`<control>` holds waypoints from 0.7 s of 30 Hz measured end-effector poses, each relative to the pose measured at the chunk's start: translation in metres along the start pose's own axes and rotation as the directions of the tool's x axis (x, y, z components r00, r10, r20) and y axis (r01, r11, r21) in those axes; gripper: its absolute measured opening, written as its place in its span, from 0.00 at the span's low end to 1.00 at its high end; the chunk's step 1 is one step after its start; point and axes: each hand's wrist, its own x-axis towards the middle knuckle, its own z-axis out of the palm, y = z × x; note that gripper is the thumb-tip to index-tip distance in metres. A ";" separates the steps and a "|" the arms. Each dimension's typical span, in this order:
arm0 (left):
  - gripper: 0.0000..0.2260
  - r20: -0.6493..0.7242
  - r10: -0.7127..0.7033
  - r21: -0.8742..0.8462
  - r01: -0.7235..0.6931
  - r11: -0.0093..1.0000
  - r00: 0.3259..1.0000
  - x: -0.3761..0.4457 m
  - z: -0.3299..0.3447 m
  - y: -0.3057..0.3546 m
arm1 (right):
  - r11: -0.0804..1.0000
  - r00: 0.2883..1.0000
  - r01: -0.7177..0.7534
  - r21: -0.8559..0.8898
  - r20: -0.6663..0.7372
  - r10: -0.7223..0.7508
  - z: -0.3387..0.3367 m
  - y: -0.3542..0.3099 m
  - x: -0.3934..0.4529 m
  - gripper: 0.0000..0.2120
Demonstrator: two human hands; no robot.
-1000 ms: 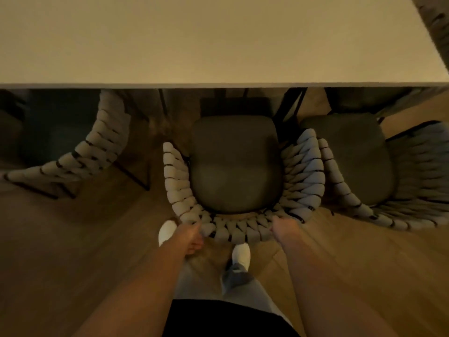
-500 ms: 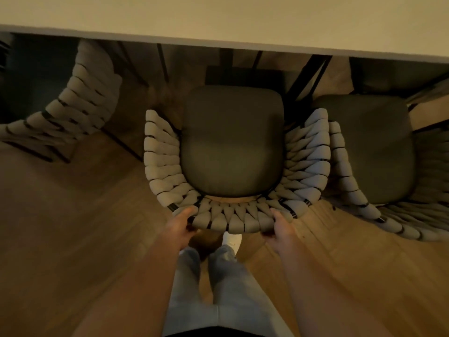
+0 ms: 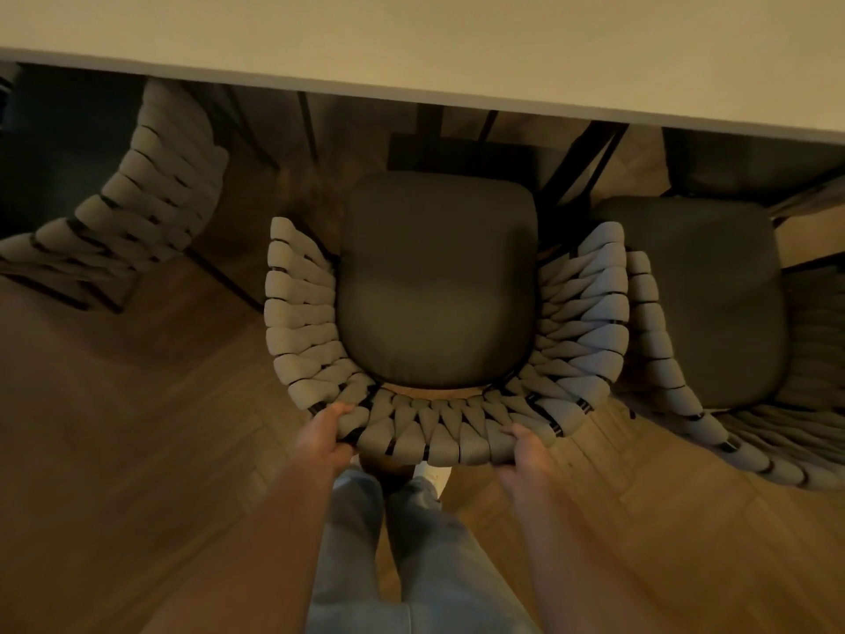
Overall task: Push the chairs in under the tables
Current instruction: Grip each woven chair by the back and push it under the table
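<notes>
Currently my left hand point(image 3: 325, 436) and right hand point(image 3: 526, 455) grip the woven back rim of the middle chair point(image 3: 436, 286), fingers curled around it, seat just short of the surface point(image 3: 411, 43) edge.

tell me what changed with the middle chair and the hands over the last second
Both hands took a firmer hold: a second ago they only touched the middle chair's woven back, and now the left hand and right hand grip its rim. The chair stays short of the table, seat uncovered. The left chair and right chair stayed put.
</notes>
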 end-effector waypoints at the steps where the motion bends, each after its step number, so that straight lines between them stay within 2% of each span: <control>1: 0.13 0.012 0.019 -0.008 -0.019 1.000 1.000 -0.005 0.003 0.001 | 1.000 1.000 0.013 0.005 0.000 -0.013 0.002 0.000 -0.003 0.29; 3: 0.11 0.032 0.049 -0.013 -0.049 0.999 0.998 -0.008 0.006 0.006 | 0.999 0.999 0.042 0.013 0.009 -0.042 0.009 -0.002 -0.011 0.29; 7: 0.16 0.053 0.075 -0.043 -0.073 0.996 0.996 -0.020 0.004 0.028 | 0.996 0.997 0.079 0.036 0.015 -0.079 0.027 -0.001 -0.031 0.28; 12: 0.11 0.044 0.070 -0.076 -0.067 0.995 0.997 -0.036 -0.005 0.065 | 0.995 0.995 0.094 0.035 0.018 -0.094 0.058 0.002 -0.061 0.28; 16: 0.21 0.039 0.090 -0.116 -0.085 0.990 0.995 -0.053 -0.016 0.102 | 0.993 0.993 0.114 0.019 0.039 -0.115 0.086 0.009 -0.088 0.25; 21: 0.24 0.047 0.141 -0.086 -0.137 0.987 0.989 -0.053 -0.024 0.150 | 0.993 0.993 0.114 0.037 0.031 -0.115 0.126 0.019 -0.110 0.24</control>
